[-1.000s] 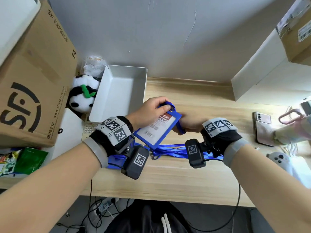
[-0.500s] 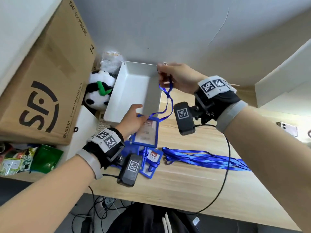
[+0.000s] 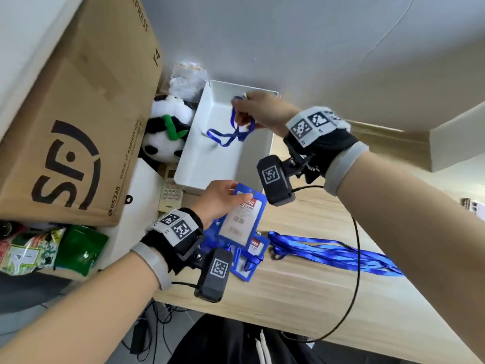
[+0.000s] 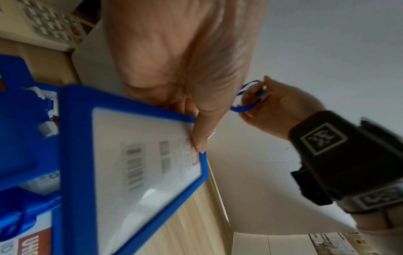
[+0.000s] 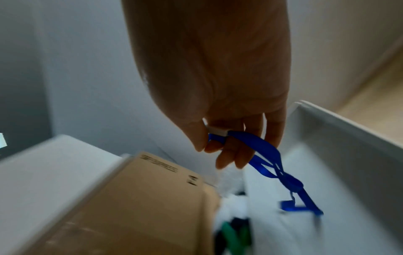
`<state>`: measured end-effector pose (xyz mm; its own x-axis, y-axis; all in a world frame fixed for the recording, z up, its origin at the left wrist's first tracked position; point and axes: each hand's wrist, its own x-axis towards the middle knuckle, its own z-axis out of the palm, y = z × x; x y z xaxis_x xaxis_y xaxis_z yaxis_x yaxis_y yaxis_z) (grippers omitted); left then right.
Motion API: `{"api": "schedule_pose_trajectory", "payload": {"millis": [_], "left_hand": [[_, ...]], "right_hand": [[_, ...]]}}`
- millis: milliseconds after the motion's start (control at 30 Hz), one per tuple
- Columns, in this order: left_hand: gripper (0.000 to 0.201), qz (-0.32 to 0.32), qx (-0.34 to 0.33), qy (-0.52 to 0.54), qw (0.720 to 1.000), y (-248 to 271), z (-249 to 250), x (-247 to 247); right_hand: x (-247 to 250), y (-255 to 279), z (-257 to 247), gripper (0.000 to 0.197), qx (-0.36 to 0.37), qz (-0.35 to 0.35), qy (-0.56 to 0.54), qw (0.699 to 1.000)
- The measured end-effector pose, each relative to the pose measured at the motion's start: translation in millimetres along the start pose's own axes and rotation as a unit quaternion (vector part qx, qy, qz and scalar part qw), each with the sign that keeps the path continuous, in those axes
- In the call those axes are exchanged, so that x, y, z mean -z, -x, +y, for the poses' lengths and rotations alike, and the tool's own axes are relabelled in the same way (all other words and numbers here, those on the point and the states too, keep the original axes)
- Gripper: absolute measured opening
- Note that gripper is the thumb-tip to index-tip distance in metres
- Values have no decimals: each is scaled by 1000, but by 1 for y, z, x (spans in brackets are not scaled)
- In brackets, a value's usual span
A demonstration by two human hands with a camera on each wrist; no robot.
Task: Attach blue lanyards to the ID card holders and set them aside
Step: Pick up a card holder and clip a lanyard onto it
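Observation:
My right hand (image 3: 240, 111) hangs over the white bin (image 3: 262, 156) and pinches a blue lanyard (image 3: 231, 134) by its white clip. The ribbon (image 5: 268, 155) dangles knotted from my right hand (image 5: 213, 146), its tail down inside the bin (image 5: 348, 138). Nearer me, my left hand (image 3: 228, 191) pinches a blue ID card holder (image 3: 242, 219) at its top corner, thumb on the front (image 4: 198, 141). The holder (image 4: 130, 172) is tilted above the desk. I see no strap joining it to the lanyard (image 4: 240, 108). More blue holders (image 3: 249, 261) lie under it, and a bundle of lanyards (image 3: 328, 250) lies to the right.
A big cardboard box (image 3: 78, 127) fills the left side, with a panda plush (image 3: 168, 132) wedged between it and the bin. A white keypad remote (image 3: 170, 191) lies by the bin's near end. Green snack packets (image 3: 78, 248) sit at lower left. The wooden desk (image 3: 315, 298) ends close to my body.
A second ago both hands held the holder at mid-desk. My right hand has since carried the lanyard up and left over the bin, and the left hand keeps the holder just in front of the bin.

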<state>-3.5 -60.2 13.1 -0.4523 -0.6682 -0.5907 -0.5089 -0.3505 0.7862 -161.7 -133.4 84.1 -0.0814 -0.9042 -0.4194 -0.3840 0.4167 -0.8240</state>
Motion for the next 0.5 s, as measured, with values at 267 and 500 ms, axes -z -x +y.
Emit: {"api": "schedule_pose_trajectory", "payload": {"millis": [267, 500], "left_hand": [[14, 0, 39, 37, 999, -12, -11, -18], [17, -25, 32, 9, 999, -12, -11, -32]], "right_hand": [[-14, -8, 58, 44, -135, -48, -85, 986], [39, 53, 103, 32, -125, -32, -158, 979]]}}
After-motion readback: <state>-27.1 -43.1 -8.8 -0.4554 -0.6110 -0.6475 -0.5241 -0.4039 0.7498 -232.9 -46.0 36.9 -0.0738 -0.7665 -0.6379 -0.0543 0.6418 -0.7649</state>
